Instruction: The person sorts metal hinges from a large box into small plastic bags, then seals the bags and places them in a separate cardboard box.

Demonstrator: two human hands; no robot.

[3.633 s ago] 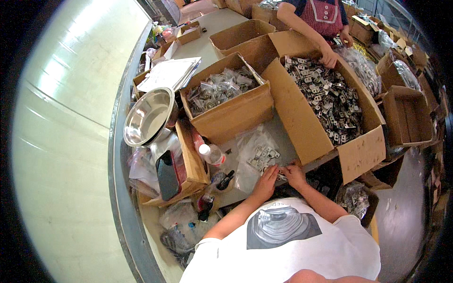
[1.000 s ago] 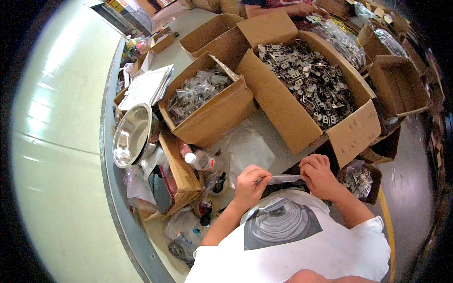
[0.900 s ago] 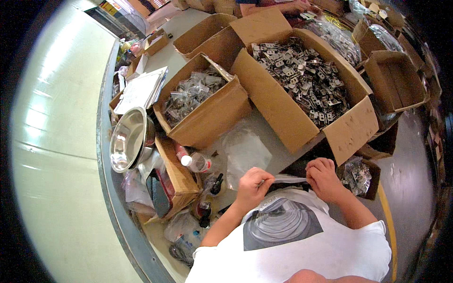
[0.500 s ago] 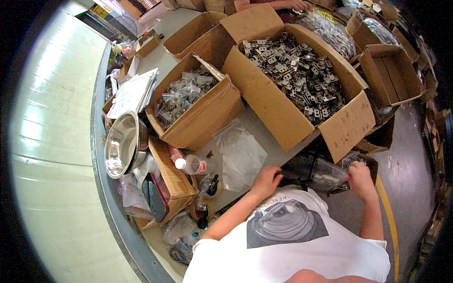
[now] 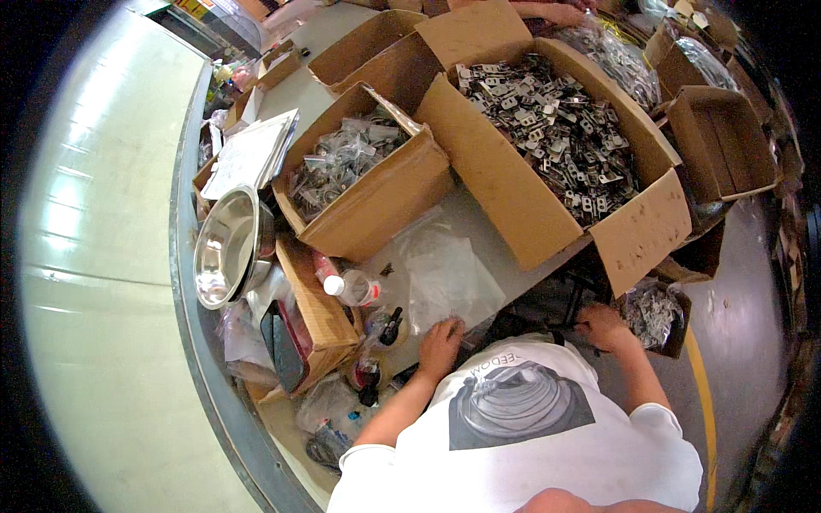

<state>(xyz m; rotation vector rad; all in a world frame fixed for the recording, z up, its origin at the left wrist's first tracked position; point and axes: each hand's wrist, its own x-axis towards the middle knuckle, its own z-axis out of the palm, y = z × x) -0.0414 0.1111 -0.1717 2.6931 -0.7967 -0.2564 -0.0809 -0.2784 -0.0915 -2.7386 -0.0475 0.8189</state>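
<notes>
My left hand (image 5: 442, 346) is at the table's near edge, beside flat clear plastic bags (image 5: 453, 278). Its fingers are bent and close together; what they hold, if anything, I cannot make out. My right hand (image 5: 601, 327) is in front of my body at the right, fingers loosely apart, and no object shows in it. Just right of it, below table level, a small box (image 5: 677, 329) contains clear bags of parts (image 5: 652, 315). Beyond the hands, a large open carton (image 5: 509, 201) is filled with loose metal clips (image 5: 556, 132).
Left of the large carton stands another carton (image 5: 385, 214) with bagged parts (image 5: 346, 162). Steel bowls (image 5: 227, 248), a clear bottle (image 5: 355, 288), a phone (image 5: 285, 346) and papers (image 5: 248, 154) are at the left. Another person's arm (image 5: 547, 13) shows at the far side.
The clear bag at my right hand is no longer there. My right hand has moved left, away from the small box; my left hand has moved left and nearer to the flat bags.
</notes>
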